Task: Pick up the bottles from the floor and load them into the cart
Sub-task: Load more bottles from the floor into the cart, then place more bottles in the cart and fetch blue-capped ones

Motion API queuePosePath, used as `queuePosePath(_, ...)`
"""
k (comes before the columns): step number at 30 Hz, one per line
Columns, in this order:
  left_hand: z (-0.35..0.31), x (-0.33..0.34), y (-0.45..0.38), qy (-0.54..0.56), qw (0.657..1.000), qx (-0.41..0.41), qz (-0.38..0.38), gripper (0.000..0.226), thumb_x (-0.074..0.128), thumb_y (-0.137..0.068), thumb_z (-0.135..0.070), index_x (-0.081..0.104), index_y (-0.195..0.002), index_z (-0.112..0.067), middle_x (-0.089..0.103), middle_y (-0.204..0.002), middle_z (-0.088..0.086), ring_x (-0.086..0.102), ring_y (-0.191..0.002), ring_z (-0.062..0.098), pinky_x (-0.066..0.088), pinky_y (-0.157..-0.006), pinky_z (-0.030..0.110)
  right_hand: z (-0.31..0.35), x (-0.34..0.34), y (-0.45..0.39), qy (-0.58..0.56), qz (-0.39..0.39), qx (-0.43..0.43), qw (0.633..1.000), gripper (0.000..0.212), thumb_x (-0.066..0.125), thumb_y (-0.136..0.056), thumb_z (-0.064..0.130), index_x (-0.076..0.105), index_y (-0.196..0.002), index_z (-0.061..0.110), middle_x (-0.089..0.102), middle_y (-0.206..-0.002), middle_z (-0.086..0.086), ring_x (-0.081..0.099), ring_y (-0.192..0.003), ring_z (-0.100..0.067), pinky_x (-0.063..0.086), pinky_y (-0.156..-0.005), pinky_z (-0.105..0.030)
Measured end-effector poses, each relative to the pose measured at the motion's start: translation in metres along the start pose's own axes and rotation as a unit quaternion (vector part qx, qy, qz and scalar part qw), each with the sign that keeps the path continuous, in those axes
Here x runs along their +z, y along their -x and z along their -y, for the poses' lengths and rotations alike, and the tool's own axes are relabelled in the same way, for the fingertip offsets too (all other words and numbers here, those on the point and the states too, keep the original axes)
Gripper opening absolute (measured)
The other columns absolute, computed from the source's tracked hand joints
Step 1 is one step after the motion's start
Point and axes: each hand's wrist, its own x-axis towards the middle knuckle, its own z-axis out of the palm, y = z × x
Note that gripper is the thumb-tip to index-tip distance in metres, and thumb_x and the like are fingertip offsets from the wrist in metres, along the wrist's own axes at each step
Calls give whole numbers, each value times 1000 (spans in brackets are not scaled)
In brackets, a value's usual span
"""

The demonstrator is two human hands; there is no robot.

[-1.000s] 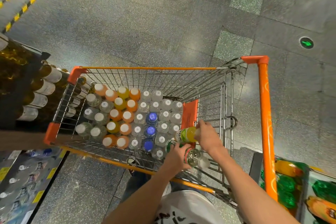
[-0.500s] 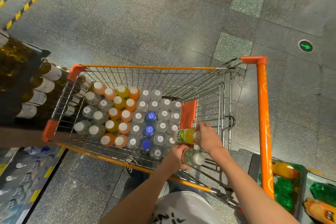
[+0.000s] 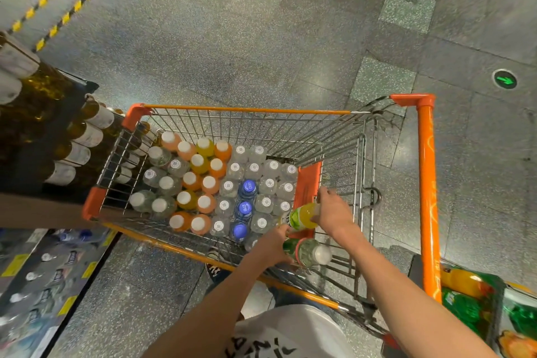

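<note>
Right hand [image 3: 334,209] grips yellow bottle [image 3: 300,216]; left hand [image 3: 273,247] grips green-labelled bottle [image 3: 308,251], over cart [image 3: 250,110]

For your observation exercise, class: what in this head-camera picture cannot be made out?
- Left hand: its fingers are hidden behind the green-labelled bottle.
- Yellow bottle: its cap end is covered by the right hand.
- Label print on both bottles: too small and blurred.
- Cart: wheels hidden beneath the basket.
- Packs at the right edge: cut off.
</note>
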Motion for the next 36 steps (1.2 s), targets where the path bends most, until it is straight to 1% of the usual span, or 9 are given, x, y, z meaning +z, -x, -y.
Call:
queuePosePath(5, 4, 1, 2, -2, 1000, 5, -17, 70, 86, -70, -16, 52, -130, -11, 61, -124, 6, 60, -112, 20, 48, -86, 23, -4, 7, -1, 62, 99, -10, 993, 74, 82, -80, 33, 45, -142, 16, 59, -128, -7, 62, -113, -25, 53, -98, -37)
queuePosePath(12, 2, 0, 1, 17, 1000, 2, -19, 60, 78, -72, -2, 53, -127, -9, 65, -114, 9, 63, -103, 23, 48, -77, 23, -1, 19, 5, 136, 113, 4, 984, 66, 79, -84, 40, 48, -135, 12, 59, -129, -6, 59, -118, -24, 49, -94, -34)
queuePosePath(16, 2, -3, 1, 2, 1000, 0, -6, 53, 79, -73, -4, 58, -122, -10, 66, -112, 10, 65, -101, 25, 50, -78, 25, -2, 20, 5, 128, 128, 2, 983, 62, 77, -84, 41, 50, -132, 12, 59, -123, -4, 59, -107, -20, 45, -80, -29)
queuePosePath(20, 10, -8, 4, 19, 1000, -12, -10, 46, 77, -75, -14, 62, -119, -17, 65, -118, 4, 62, -96, 14, 54, -85, 28, 2, 12, 7, 105, 111, 7, 988, 57, 71, -88, 48, 55, -129, 10, 61, -125, -7, 62, -112, -23, 51, -93, -34)
queuePosePath(24, 10, -33, 21, 93, 989, -47, -101, 28, 72, -85, -18, 64, -112, -15, 69, -100, 1, 62, -87, 10, 50, -76, 17, 23, -5, 10, -2, 64, -97, 993, 32, 66, -93, 40, 60, -113, 15, 64, -107, 1, 63, -93, -18, 54, -90, -32)
queuePosePath(27, 16, -61, 52, 158, 963, -56, -213, 17, 64, -91, -24, 67, -106, -18, 70, -96, -2, 66, -86, 12, 55, -78, 28, 55, -16, 13, -96, 33, -193, 976, 20, 64, -97, 31, 65, -110, 16, 69, -103, 3, 65, -88, -12, 55, -87, -31)
queuePosePath(29, 24, -78, 83, 186, 935, -66, -295, 13, 63, -93, -22, 68, -103, -17, 71, -95, -3, 66, -81, 7, 58, -77, 32, 80, -21, 20, -142, 21, -251, 957, 16, 64, -98, 26, 68, -109, 16, 72, -99, 4, 67, -85, -8, 55, -82, -28)
queuePosePath(33, 46, -97, 155, 226, 870, -117, -423, 5, 66, -92, -27, 66, -97, -25, 69, -85, -10, 63, -71, -5, 51, -64, 15, 134, -19, 42, -166, 21, -354, 920, 11, 65, -97, 17, 69, -106, 13, 72, -95, 4, 67, -85, -11, 53, -77, -26)
queuePosePath(36, 73, -89, 208, 233, 829, -171, -479, 4, 67, -89, -31, 66, -93, -30, 66, -78, -16, 62, -71, -4, 52, -66, 24, 178, -4, 70, -153, 57, -431, 888, 9, 65, -96, 13, 68, -104, 14, 70, -93, 4, 67, -84, -9, 52, -73, -22)
